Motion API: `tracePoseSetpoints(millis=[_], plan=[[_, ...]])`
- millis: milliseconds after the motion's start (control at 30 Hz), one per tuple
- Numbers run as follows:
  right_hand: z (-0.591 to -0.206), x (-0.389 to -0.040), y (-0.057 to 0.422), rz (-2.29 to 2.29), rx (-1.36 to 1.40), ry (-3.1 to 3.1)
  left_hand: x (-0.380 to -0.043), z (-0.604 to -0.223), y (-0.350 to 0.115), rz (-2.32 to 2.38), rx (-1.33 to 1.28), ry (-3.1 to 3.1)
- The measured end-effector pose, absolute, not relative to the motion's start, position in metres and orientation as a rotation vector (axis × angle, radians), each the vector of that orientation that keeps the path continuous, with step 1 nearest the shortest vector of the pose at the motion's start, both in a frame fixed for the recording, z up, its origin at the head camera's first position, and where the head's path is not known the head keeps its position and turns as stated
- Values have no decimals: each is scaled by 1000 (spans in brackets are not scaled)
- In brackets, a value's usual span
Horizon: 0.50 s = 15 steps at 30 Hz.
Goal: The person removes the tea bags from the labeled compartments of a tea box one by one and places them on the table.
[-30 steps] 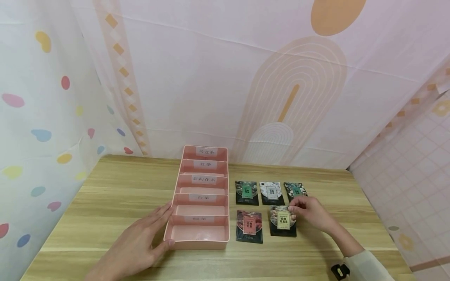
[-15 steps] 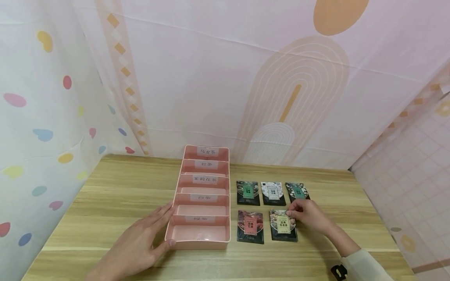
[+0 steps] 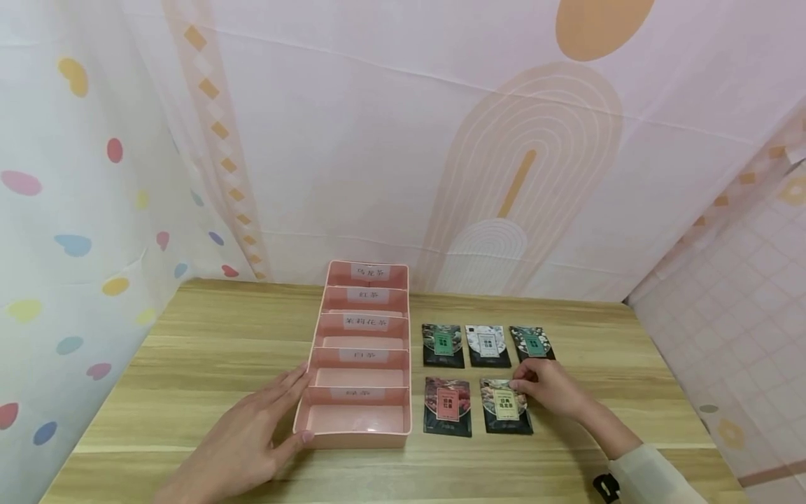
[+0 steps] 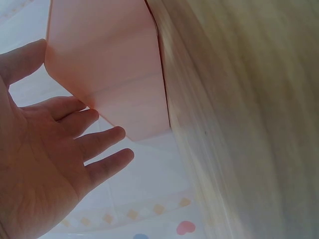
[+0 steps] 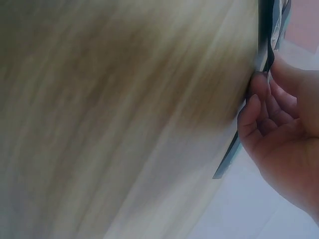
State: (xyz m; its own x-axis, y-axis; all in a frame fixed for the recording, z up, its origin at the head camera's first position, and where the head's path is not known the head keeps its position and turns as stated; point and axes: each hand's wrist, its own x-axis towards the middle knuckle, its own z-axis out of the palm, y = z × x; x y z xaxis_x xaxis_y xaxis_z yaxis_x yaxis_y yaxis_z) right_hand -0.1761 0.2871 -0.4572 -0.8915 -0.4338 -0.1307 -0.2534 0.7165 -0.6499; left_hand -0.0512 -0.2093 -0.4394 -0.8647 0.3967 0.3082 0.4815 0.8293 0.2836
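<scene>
My left hand (image 3: 242, 427) rests along the left wall of a long pink divider box (image 3: 362, 440), fingers extended, thumb at its near corner. The left wrist view shows the fingertips (image 4: 117, 133) against the box's outer wall. My right hand (image 3: 554, 390) pinches the upper right corner of a tea sachet with a yellow label (image 3: 506, 406), held low over the table. From the right wrist, the thumb and index finger grip the edge of this dark sachet (image 5: 269, 37). A tea sachet with a red label (image 3: 448, 407) lies just left of it.
Behind these lie three more sachets: one with a green label (image 3: 443, 344), a white one (image 3: 488, 346) and a teal-labelled one (image 3: 532, 342), partly behind my right hand. The box has several compartments with white paper labels (image 3: 367, 322). Patterned cloth (image 3: 378, 140) hangs behind the wooden table (image 3: 233, 329).
The yellow-labelled sachet has come slightly down and toward me, into line with the red one, with my right hand on it. My left hand stays at the box.
</scene>
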Motion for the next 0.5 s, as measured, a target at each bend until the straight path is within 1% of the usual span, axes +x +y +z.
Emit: tracePoseSetpoints(millis=[267,500], plan=[[-451,-175,287,-930,-506,2678,-50,-439,-212,-518,-678,-2763],[-439,-171,292,-931,-552,2799,-51,-438,-220,-524,-671,-2765]])
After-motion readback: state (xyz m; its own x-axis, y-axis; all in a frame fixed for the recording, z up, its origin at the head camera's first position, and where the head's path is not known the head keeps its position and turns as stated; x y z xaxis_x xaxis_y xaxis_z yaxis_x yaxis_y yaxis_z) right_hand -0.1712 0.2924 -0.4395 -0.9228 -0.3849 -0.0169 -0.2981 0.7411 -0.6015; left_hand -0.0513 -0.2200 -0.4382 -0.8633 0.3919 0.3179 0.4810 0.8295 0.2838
